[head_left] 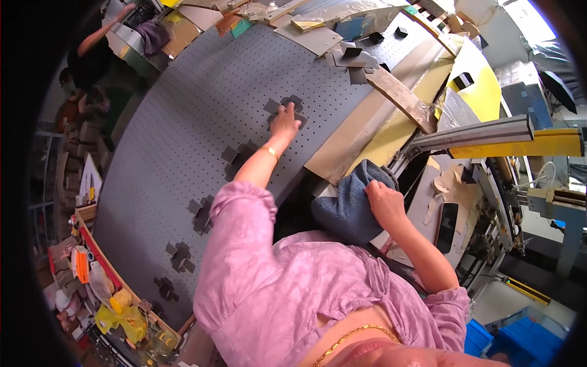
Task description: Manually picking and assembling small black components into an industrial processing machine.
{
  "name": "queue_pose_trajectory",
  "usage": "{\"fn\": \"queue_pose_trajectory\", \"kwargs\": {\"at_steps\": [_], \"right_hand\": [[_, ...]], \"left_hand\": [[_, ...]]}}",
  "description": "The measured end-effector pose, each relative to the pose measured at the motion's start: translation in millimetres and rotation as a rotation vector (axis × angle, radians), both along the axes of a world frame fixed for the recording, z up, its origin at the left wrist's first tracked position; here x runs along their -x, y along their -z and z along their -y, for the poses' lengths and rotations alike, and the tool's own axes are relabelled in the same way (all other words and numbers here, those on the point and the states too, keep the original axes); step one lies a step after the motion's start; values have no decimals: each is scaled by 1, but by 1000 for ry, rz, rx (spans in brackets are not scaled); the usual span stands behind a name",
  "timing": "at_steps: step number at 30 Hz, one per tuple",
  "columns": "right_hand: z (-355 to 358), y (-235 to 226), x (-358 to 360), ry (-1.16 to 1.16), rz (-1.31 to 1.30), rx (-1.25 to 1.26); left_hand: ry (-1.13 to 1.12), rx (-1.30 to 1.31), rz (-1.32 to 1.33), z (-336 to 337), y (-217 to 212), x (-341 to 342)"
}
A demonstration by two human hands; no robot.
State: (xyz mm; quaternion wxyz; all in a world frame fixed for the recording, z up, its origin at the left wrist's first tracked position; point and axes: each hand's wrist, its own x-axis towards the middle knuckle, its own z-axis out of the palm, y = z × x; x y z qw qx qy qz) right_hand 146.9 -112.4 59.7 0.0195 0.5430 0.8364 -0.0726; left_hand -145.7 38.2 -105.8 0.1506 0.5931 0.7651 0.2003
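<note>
My left hand (285,120) reaches far out over a big grey perforated table (183,122) and presses flat on a dark grey cut piece (290,101) lying there. A thin gold bracelet sits on that wrist. My right hand (384,200) rests on a folded dark blue cloth (351,205) at the table's near edge, fingers curled over it. More dark grey cut pieces (238,154) lie in small clusters in a row across the table, down to one cluster (180,257) near the lower left.
A brown strip (400,96) and yellow sheets (483,92) lie at the table's right end beside a metal rail (471,133). A black phone (447,226) lies right of me. Cluttered bins (110,293) stand at left. Another person (92,55) works at the far left.
</note>
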Motion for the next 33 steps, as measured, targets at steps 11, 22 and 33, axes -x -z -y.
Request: {"fn": "queue_pose_trajectory", "kwargs": {"at_steps": [11,22,33], "right_hand": [[15,-2,-22,-153,-165,-9],[118,-91,-207,73,-899,-8],[175,-111,-358,267,-1432,187]], "left_hand": [[194,97,999,1,-95,-20],[1072,-270,533,154,-322,-211],[1567,16,516,182,-351,-433]]}}
